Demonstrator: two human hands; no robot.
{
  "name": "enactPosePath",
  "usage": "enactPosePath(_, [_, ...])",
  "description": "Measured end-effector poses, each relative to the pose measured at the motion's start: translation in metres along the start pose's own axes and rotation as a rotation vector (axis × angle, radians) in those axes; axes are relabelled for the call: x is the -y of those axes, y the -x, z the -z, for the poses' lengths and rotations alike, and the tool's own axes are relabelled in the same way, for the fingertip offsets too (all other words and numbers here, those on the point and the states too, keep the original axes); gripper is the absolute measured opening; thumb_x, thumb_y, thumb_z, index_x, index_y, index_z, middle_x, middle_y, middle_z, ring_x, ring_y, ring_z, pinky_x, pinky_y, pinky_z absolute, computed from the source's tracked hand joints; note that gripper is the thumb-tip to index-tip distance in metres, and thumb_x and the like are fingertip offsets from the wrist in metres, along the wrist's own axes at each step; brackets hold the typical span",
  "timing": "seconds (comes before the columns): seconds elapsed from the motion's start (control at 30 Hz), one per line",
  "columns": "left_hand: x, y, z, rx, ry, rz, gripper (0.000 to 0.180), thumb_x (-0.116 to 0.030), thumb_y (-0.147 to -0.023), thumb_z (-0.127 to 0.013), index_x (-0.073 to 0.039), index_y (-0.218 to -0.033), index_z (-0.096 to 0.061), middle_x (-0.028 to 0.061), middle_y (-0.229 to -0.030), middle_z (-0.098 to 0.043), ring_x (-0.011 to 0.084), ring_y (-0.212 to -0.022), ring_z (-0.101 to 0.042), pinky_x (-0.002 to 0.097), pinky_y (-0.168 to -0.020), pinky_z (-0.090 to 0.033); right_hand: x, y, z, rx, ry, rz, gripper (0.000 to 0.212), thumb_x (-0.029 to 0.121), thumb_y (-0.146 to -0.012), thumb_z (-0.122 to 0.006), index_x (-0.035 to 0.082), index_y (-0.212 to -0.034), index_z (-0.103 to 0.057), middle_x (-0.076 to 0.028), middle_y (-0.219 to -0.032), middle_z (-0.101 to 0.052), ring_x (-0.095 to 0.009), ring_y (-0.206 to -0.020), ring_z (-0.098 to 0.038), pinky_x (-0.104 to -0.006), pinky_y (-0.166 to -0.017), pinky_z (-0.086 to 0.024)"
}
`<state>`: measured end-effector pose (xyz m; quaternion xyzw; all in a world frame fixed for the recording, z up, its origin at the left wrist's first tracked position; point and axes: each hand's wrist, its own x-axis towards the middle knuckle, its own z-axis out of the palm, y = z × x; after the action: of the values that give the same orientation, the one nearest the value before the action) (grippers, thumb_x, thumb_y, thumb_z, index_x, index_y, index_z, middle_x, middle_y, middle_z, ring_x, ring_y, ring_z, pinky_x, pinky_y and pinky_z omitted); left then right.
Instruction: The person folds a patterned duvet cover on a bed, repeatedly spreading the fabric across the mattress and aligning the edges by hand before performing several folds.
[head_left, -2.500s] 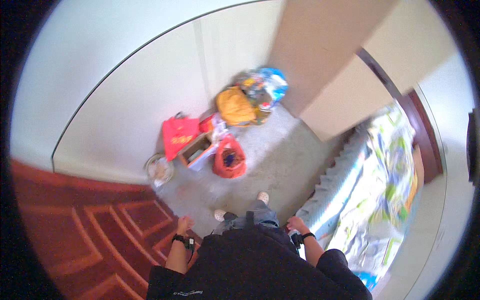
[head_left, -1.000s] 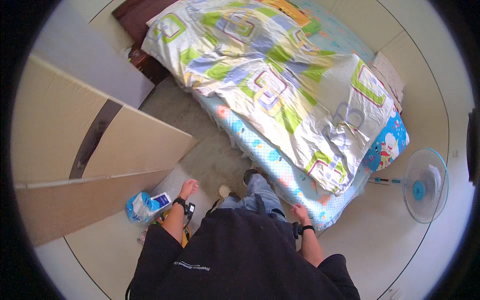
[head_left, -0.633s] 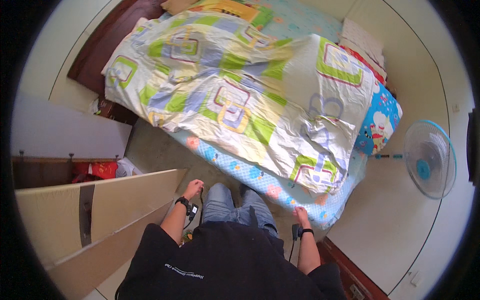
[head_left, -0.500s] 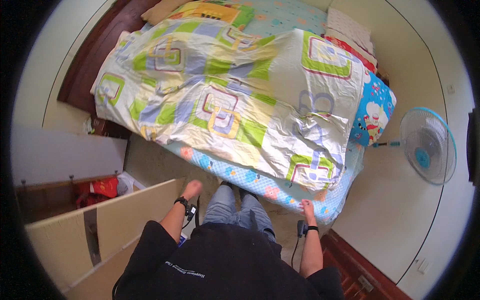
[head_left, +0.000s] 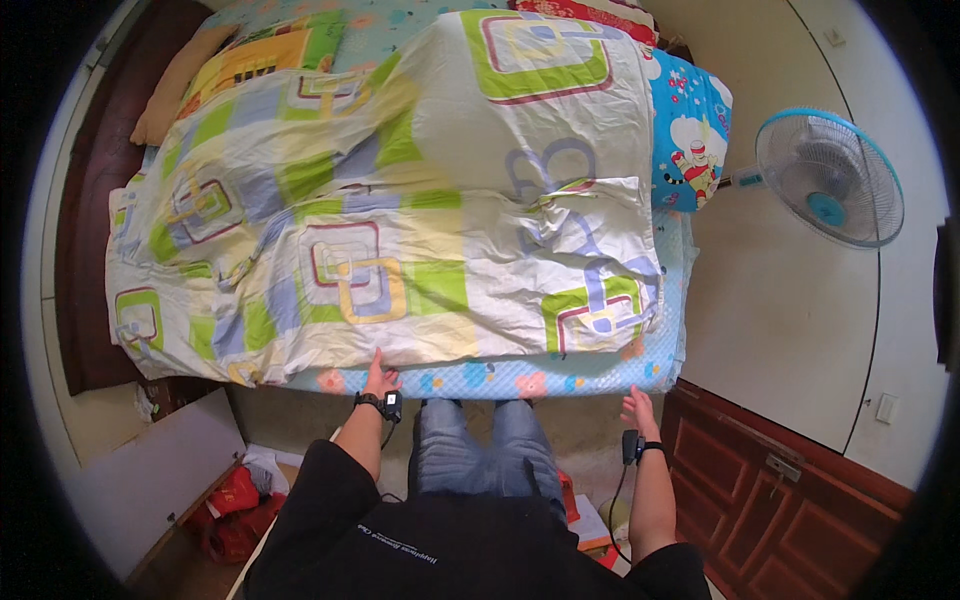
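A white quilt (head_left: 430, 240) with green, blue and yellow squares lies rumpled over the bed. Below its near edge shows a strip of the light blue quilted mattress cover (head_left: 480, 378) with orange flowers. At that near edge, left of my legs, is my left hand (head_left: 381, 378), fingers apart, one pointing up to the quilt's hem; whether it touches the cloth is hard to tell. My right hand (head_left: 638, 408) is by the mattress's near right corner, fingers loosely extended and holding nothing visible. A band with a small black device sits on each wrist.
A blue-rimmed fan (head_left: 828, 180) stands right of the bed, beside a blue printed pillow (head_left: 690, 130). Dark red wooden panels (head_left: 770, 490) are at the lower right. An open storage box (head_left: 160, 470) with red items is at the lower left. A dark headboard (head_left: 95, 220) borders the left.
My view has turned, so the bed now lies straighter and closer in front of me. My left hand has moved forward to the bed's near edge, its fingers now spread.
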<state>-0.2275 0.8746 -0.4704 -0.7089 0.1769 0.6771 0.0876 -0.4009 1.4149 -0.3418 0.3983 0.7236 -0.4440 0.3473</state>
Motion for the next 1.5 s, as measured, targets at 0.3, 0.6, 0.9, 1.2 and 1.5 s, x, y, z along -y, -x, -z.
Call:
enactPosePath(0.3, [-0.009,-0.006,-0.031,0.265,0.4,-0.161,0.041,-0.038,-0.081,-0.046,-0.004,-0.105,-0.046,0.0098,-0.105,-0.051,0.026,-0.096,-0.048,0.0411,-0.085,-0.037,0.122,-0.106,-0.038,0.341,-0.882,0.031,0.069,0.047,-0.07,-0.057,0.001,-0.117,-0.035,-0.013,-0.118,-0.041,-0.027,-0.108,-0.04,-0.0398,-0.092,-0.031])
enactPosePath(0.6, [0.031,0.048,0.014,-0.131,0.143,-0.507,0.037,-0.027,-0.084,-0.043,0.002,-0.108,-0.037,0.0155,-0.098,-0.051,0.0276,-0.084,-0.054,0.0413,-0.065,-0.048,0.123,-0.079,0.026,-0.498,-0.384,0.53,0.034,0.001,-0.066,-0.057,-0.005,-0.097,-0.045,-0.011,-0.092,-0.051,-0.019,-0.078,-0.05,-0.0311,-0.068,-0.042])
enactPosePath(0.9, [0.087,0.052,0.004,-0.237,-0.11,-0.24,0.026,-0.027,-0.082,-0.045,-0.004,-0.094,-0.047,0.0108,-0.076,-0.056,0.0225,-0.056,-0.056,0.0357,-0.046,-0.048,0.088,-0.099,0.065,-0.821,-0.113,0.457,0.038,0.007,-0.062,-0.063,-0.005,-0.093,-0.045,-0.014,-0.088,-0.052,-0.02,-0.078,-0.05,-0.0301,-0.071,-0.041])
enactPosePath(1.2, [0.027,0.015,-0.071,-0.408,-0.803,-0.867,0.019,-0.021,-0.075,-0.053,-0.003,-0.08,-0.051,0.0061,-0.066,-0.052,0.0135,-0.054,-0.049,0.0258,-0.045,-0.039,0.234,-0.063,-0.028,-0.535,0.677,1.104,0.067,0.017,-0.06,-0.067,-0.004,-0.115,-0.034,-0.021,-0.109,-0.039,-0.033,-0.103,-0.036,-0.0377,-0.089,-0.027])
enactPosePath(1.5, [-0.052,0.09,-0.318,0.489,-0.566,-0.411,0.056,-0.049,-0.073,-0.051,-0.003,-0.105,-0.043,0.0104,-0.092,-0.052,0.018,-0.068,-0.055,0.0285,-0.05,-0.045,0.361,-0.11,-0.169,-0.014,0.061,0.587,0.052,0.037,-0.072,-0.058,-0.001,-0.102,-0.041,-0.011,-0.077,-0.053,-0.021,-0.068,-0.053,-0.0315,-0.059,-0.044])
